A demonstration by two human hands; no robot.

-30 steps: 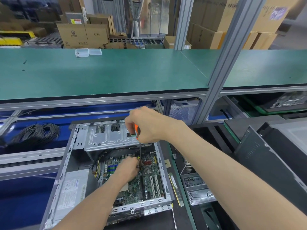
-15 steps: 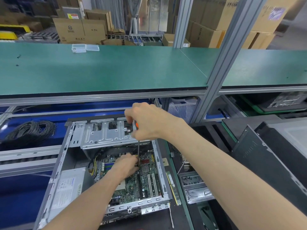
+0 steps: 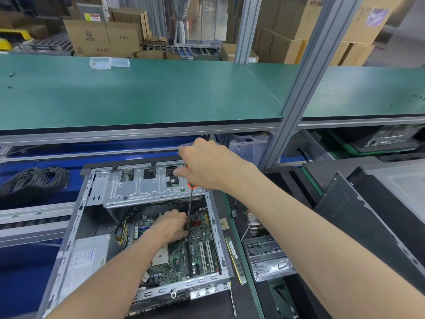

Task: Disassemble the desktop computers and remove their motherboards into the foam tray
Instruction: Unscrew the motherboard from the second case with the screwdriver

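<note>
A: Item one, open desktop case?
B: Lying flat on the lower bench, side panel off, interior facing up. Silver drive cage across the far end, power supply with white label in the near-left corner.

A: Motherboard?
B: Green, seated in the right half of the case, against its right wall. Not yet lifted out.

A: Screwdriver?
B: Orange handle, dark shaft, nearly upright, tip down at the far part of the board, beside a red component.

A: Right hand?
B: Above the drive cage, fingers curled round the orange handle, gripping from the top.

A: Left hand?
B: Down inside the case on the board, fingers bent at the shaft's lower end. Fingertips hidden; pinching or merely steadying, cannot tell.

A: Beside the case?
B: Memory stick along the right wall, touching or just beside it. Further right, a silver metal bracket on black foam.

A: Left edge of the bench?
B: Coil of black cable on a blue surface.

A: Upper shelf?
B: Green mat; clear plastic box at the far edge, left of centre.

A: Right edge?
B: Dark case panels, leaning, partly out of view.
</note>
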